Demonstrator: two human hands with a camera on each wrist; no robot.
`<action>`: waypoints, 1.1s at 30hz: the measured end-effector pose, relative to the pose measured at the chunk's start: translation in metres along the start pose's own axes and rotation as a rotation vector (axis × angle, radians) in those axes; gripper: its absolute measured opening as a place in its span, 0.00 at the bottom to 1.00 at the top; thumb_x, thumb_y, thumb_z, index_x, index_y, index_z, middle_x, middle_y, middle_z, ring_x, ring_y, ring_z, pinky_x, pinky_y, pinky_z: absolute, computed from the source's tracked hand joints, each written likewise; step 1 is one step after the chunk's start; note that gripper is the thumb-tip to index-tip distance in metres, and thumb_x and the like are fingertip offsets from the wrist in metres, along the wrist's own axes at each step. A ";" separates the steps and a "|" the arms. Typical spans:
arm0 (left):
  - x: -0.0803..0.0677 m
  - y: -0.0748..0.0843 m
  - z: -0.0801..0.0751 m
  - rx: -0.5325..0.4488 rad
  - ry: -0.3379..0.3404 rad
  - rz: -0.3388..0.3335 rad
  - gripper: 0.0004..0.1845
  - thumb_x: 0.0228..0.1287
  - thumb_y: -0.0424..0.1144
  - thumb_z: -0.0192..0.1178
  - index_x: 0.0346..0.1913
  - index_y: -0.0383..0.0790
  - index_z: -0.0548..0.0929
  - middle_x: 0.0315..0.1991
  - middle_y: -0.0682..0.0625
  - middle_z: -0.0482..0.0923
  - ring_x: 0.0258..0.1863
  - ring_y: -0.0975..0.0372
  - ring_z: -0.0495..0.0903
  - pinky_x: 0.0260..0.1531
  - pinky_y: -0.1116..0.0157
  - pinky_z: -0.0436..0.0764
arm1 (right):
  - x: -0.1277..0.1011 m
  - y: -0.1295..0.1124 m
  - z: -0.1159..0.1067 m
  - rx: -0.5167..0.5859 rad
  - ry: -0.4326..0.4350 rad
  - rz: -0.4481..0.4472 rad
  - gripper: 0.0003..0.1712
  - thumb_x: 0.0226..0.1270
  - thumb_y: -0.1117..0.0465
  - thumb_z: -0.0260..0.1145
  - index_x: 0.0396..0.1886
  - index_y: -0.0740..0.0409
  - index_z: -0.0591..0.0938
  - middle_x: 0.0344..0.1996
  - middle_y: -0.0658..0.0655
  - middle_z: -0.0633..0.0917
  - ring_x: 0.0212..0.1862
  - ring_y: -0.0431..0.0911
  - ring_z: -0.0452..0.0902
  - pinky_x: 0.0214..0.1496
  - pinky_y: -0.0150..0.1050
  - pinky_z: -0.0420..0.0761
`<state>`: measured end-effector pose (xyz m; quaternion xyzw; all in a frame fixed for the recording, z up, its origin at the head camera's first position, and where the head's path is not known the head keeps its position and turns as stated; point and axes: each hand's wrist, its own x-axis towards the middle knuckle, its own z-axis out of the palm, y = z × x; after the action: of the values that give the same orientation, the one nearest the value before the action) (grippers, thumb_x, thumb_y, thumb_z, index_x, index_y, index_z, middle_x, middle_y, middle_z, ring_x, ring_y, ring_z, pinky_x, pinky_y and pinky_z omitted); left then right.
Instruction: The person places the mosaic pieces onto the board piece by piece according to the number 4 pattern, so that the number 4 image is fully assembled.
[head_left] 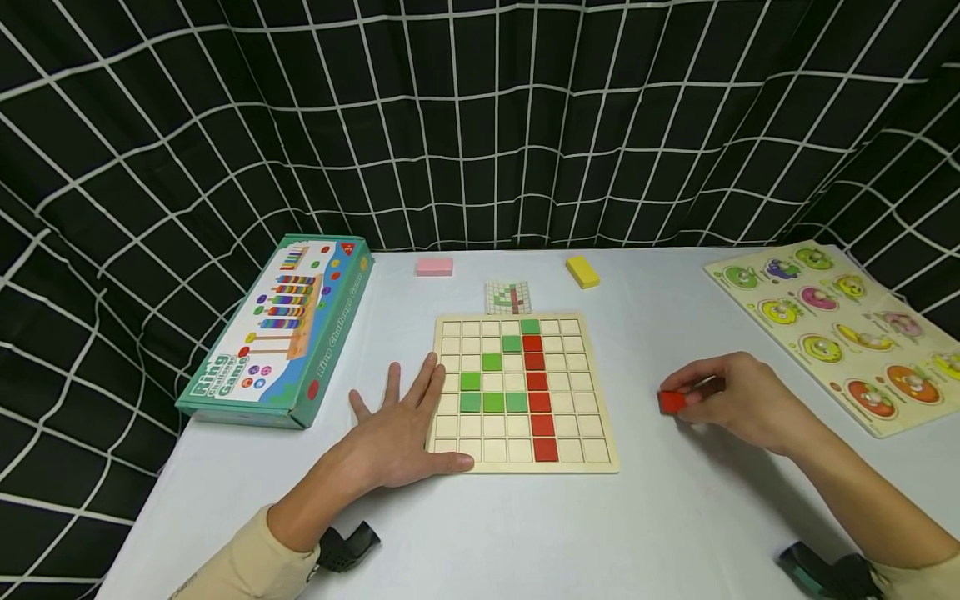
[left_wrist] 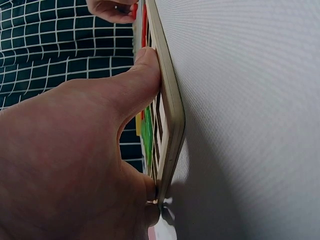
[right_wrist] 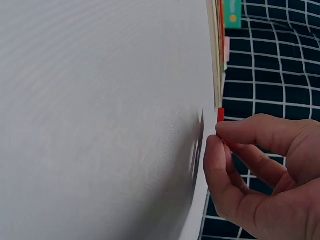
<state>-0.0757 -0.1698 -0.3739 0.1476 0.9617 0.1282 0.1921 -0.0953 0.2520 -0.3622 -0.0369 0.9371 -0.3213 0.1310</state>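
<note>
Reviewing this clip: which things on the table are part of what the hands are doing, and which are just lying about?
In use:
- wooden grid board, steadied by the left hand
- red tile, pinched in the right hand
- red tiles and green tiles already on the board
- pattern card behind the board

Lying about:
- ring game box
- pink block
- yellow block
- peg puzzle

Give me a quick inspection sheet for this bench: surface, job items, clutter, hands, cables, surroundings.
Surface: white table.
Job's things: wooden grid board with green and red tiles; red tile; pattern card.
Clutter: ring game box, pink block, yellow block, peg puzzle.
Hands: left hand flat on the board's left edge; right hand pinches the red tile.
Cables: nothing seen.
Surroundings: black grid-patterned curtain.
</note>
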 end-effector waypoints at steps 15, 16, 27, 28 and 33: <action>0.001 0.000 0.000 0.005 0.004 0.004 0.66 0.57 0.76 0.64 0.86 0.43 0.43 0.87 0.51 0.30 0.82 0.33 0.32 0.58 0.14 0.40 | 0.010 -0.021 0.008 0.030 0.007 -0.047 0.19 0.51 0.65 0.81 0.46 0.56 0.91 0.38 0.55 0.88 0.40 0.48 0.79 0.33 0.35 0.78; 0.001 0.000 0.000 0.004 0.005 0.005 0.66 0.57 0.76 0.64 0.86 0.42 0.43 0.87 0.51 0.30 0.82 0.33 0.32 0.58 0.14 0.40 | 0.011 -0.022 0.009 0.030 0.006 -0.052 0.19 0.51 0.66 0.81 0.45 0.56 0.91 0.38 0.55 0.88 0.40 0.48 0.79 0.33 0.35 0.78; 0.001 0.000 0.001 0.004 0.002 0.001 0.66 0.57 0.76 0.64 0.86 0.43 0.42 0.87 0.52 0.30 0.83 0.34 0.31 0.59 0.14 0.40 | 0.017 -0.041 0.016 0.045 -0.002 -0.087 0.17 0.52 0.67 0.81 0.44 0.55 0.91 0.37 0.55 0.88 0.40 0.49 0.80 0.34 0.35 0.79; 0.001 0.000 0.001 0.004 -0.001 -0.002 0.66 0.58 0.76 0.64 0.86 0.44 0.42 0.87 0.52 0.29 0.83 0.34 0.31 0.59 0.14 0.40 | 0.018 -0.043 0.017 0.044 -0.004 -0.086 0.17 0.52 0.66 0.81 0.44 0.55 0.92 0.36 0.54 0.88 0.40 0.49 0.79 0.34 0.35 0.79; 0.002 0.000 0.002 0.005 -0.001 -0.005 0.66 0.57 0.76 0.64 0.86 0.43 0.42 0.87 0.52 0.29 0.83 0.34 0.31 0.59 0.14 0.40 | 0.023 -0.053 0.022 0.057 -0.019 -0.089 0.17 0.53 0.65 0.82 0.44 0.55 0.92 0.36 0.54 0.88 0.39 0.48 0.79 0.33 0.36 0.78</action>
<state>-0.0768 -0.1689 -0.3761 0.1457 0.9623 0.1252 0.1925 -0.1121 0.1940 -0.3518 -0.0777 0.9238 -0.3530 0.1265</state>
